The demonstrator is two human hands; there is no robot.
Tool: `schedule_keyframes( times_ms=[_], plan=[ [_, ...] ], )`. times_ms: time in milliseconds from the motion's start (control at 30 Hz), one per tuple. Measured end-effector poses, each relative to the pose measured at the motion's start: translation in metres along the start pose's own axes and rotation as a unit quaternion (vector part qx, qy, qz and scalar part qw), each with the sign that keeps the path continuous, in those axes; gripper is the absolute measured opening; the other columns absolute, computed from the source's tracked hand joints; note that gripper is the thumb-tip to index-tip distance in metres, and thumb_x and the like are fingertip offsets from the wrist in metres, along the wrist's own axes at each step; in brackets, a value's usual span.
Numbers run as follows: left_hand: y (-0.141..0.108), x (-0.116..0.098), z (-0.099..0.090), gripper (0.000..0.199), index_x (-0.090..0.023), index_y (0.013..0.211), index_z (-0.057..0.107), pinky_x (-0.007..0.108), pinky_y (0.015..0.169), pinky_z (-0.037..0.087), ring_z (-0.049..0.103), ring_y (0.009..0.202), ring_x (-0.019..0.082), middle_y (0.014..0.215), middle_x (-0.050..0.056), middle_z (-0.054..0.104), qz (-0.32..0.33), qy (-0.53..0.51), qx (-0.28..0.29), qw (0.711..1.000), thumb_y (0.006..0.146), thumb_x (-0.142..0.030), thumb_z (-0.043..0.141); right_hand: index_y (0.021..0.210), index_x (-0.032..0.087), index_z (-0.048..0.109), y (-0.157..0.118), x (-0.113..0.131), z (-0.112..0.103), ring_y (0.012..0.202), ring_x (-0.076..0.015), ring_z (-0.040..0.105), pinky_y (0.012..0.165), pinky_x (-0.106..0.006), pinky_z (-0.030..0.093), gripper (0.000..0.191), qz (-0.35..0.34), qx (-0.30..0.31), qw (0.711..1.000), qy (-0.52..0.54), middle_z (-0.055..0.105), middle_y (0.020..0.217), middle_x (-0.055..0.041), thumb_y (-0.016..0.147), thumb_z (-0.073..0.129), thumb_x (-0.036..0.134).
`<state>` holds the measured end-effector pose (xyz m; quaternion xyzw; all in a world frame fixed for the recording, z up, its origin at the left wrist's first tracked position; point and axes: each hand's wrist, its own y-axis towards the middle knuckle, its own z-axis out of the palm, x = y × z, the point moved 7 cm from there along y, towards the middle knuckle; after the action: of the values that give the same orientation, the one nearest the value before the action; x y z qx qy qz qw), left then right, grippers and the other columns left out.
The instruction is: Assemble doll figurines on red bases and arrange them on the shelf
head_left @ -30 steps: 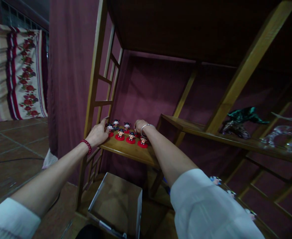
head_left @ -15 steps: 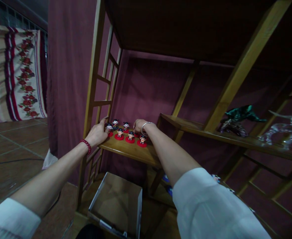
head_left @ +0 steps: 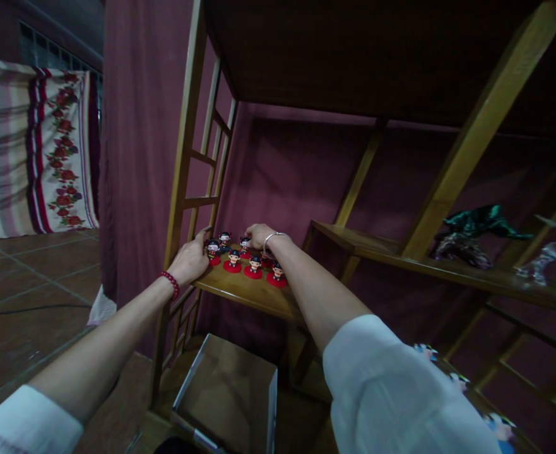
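Note:
Small figurines with black hair and round red bases stand in rows on a wooden shelf (head_left: 244,293). My left hand (head_left: 190,260), wearing a red bead bracelet, is beside the leftmost figurine (head_left: 212,251). Its fingers stretch toward the back, by the lattice side. My right hand (head_left: 260,236), with a silver bangle, reaches over the front row. Its bent fingers close at the head of a back-row figurine (head_left: 245,247); the fingertips are partly hidden. In front stand the capped figurines (head_left: 255,267). Another figurine (head_left: 266,255) is partly covered by my right wrist.
An open cardboard box (head_left: 228,391) lies below the shelf. The lattice side (head_left: 202,202) borders my left hand. At right, a higher shelf board (head_left: 401,257) carries a green ornament (head_left: 481,230) and a clear glass ornament (head_left: 552,261). Small blue-white figures (head_left: 498,425) stand lower right.
My right hand has shifted left along the back row, to the middle back figurine, uncovering part of another behind the front row. My left hand stays by the leftmost figurine. The view has shifted slightly.

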<state>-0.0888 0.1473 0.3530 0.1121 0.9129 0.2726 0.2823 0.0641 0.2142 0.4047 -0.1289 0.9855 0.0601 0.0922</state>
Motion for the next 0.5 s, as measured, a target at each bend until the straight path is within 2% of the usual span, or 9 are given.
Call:
schedule_keyframes(
  times_ms=[233,500],
  plan=[
    [0.0,0.001,0.0,0.058,-0.015,0.132,0.03,0.03,0.077,0.046,0.06,0.093,0.022,0.098,0.009,0.065,-0.006,0.005,0.005,1.0,0.074,-0.012,0.038,0.112,0.019,0.057,0.004,0.012,0.005,0.105,-0.0186,0.054,0.084,-0.019,0.042,0.042,-0.006,0.01,1.0,-0.013,0.058,0.116,-0.0071,0.071,0.06,0.022],
    [0.001,0.001,0.0,0.054,-0.014,0.128,0.035,0.029,0.08,0.045,0.06,0.095,0.021,0.102,0.009,0.064,0.003,0.012,-0.005,1.0,0.075,-0.013,0.038,0.109,0.016,0.06,0.015,0.008,0.011,0.102,-0.0182,0.057,0.081,-0.018,0.042,0.043,0.019,0.028,0.999,-0.019,0.061,0.11,-0.0092,0.066,0.064,0.016]
  ],
)
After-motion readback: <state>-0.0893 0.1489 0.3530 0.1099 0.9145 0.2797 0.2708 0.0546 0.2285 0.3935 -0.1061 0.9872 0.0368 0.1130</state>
